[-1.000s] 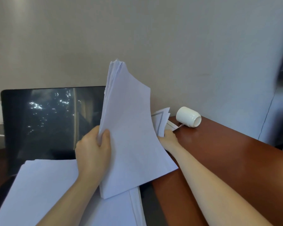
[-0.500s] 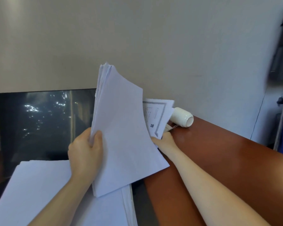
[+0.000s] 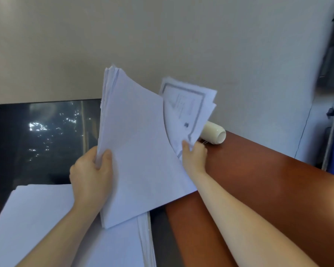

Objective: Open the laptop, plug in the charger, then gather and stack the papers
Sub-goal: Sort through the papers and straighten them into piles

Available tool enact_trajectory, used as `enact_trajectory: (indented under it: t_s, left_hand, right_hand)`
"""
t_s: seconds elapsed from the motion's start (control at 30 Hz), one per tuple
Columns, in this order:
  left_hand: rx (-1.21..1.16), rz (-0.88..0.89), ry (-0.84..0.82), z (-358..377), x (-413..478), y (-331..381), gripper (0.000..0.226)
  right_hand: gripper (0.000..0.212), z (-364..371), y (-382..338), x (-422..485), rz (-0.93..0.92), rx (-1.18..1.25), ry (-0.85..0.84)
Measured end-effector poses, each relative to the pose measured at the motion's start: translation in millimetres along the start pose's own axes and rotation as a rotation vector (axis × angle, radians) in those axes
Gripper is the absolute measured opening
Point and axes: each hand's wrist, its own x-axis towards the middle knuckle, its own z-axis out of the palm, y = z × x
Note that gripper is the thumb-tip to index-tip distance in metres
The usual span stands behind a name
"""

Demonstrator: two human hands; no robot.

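My left hand [image 3: 92, 174] grips a thick sheaf of white papers [image 3: 139, 151] by its left edge and holds it upright over the desk. Behind it, my right hand [image 3: 193, 157] pinches a few printed sheets with a grey border [image 3: 187, 106], lifted off the table and tilted up to the right. A larger stack of white papers [image 3: 37, 224] lies flat below, over the laptop's base. The open laptop's dark screen [image 3: 37, 139] stands behind at the left. No charger is in view.
A white cup [image 3: 214, 134] lies on its side on the reddish-brown table [image 3: 268, 189] by the wall, just behind the printed sheets. A dark object hangs at the upper right and something blue stands at the right edge.
My right hand has raised the printed sheets from the table beside the cup, so more of them shows above the sheaf. The left hand keeps its grip on the sheaf.
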Motion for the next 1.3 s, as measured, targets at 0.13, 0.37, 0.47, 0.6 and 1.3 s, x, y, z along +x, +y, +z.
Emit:
enact_trajectory:
  t_s: [0.13, 0.37, 0.47, 0.6, 1.3]
  left_hand:
    - [0.016, -0.023, -0.006, 0.8, -0.8, -0.7, 0.037]
    - [-0.003, -0.067, -0.031, -0.1, 0.8, -1.3, 0.035]
    - [-0.047, -0.12, -0.042, -0.3, 1.1, 2.0, 0.035]
    - [-0.09, -0.173, -0.119, 5.6, -4.5, 5.3, 0.032]
    - [-0.037, -0.542, -0.924, 3.8, -1.6, 24.5, 0.036]
  right_hand:
    - [0.026, -32.1, -1.7, 9.4, 0.027, 0.142, 0.234]
    - [0.011, -82.0, 19.7, 16.7, 0.202, 0.37, 0.384]
    - [0.016, -103.6, 20.6, 18.3, 0.293, 0.573, 0.378]
    - [0.021, -135.5, 17.5, 12.2, 0.404, 0.843, 0.266]
    - [0.019, -164.9, 16.4, -0.1, 0.362, 0.019, -0.727]
